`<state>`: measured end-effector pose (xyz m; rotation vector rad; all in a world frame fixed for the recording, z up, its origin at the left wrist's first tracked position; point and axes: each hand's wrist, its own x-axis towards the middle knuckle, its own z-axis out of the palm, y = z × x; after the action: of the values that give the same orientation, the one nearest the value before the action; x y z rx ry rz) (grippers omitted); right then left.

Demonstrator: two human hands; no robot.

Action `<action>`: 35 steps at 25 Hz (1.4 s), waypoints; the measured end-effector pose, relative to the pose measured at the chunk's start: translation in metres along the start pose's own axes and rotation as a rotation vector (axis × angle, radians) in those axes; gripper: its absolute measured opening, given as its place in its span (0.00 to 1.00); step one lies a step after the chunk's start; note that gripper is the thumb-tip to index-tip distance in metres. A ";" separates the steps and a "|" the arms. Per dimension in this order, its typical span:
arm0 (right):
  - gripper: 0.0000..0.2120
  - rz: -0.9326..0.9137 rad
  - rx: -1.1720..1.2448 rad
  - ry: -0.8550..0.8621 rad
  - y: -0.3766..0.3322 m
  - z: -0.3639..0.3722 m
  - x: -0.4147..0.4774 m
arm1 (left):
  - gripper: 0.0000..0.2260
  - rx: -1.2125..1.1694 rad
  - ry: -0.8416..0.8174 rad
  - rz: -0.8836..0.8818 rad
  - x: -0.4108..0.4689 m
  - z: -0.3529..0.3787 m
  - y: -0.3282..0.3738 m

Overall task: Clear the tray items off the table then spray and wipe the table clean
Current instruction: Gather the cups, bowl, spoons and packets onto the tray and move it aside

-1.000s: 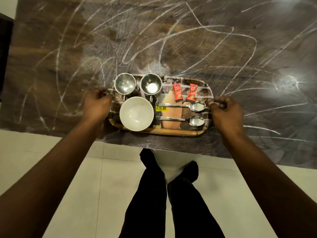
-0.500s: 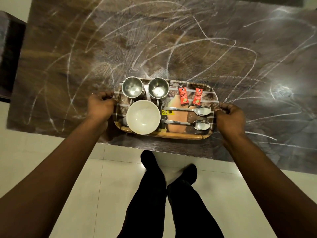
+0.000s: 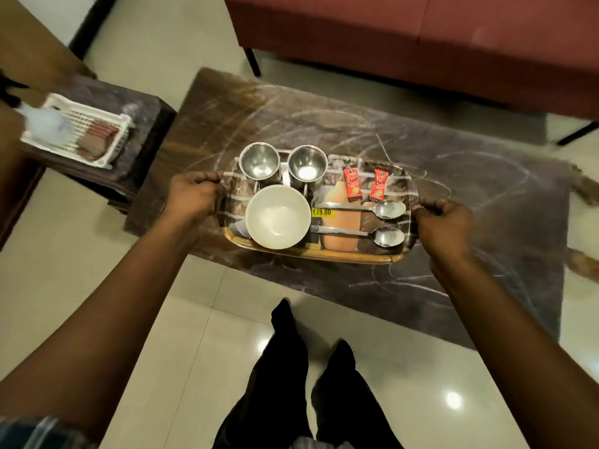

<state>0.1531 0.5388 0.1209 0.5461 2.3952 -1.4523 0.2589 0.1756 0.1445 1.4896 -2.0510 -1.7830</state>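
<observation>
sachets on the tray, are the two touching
Apart. The head view shows a strip of tray between the left sachet and the right sachet.

White bowl (image 3: pixel 277 216), red sachets (image 3: pixel 352 184), chalk-scribbled brown table (image 3: pixel 470 202)

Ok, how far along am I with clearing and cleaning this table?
Done: nothing yet. In hand: your left hand and right hand grip the ends of the tray, loaded with the bowl, steel cups, spoons and sachets, over the table. Left: carry it away, then spray and wipe; white streaks cover the tabletop.
</observation>
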 end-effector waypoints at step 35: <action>0.07 -0.437 -0.332 -0.533 -0.308 0.371 0.090 | 0.12 -0.447 0.335 -0.263 0.083 -0.209 -0.009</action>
<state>-0.0501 0.0938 0.1554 -0.4189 2.3021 -1.1100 0.3413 -0.0333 0.1647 1.8097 -1.2513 -1.7628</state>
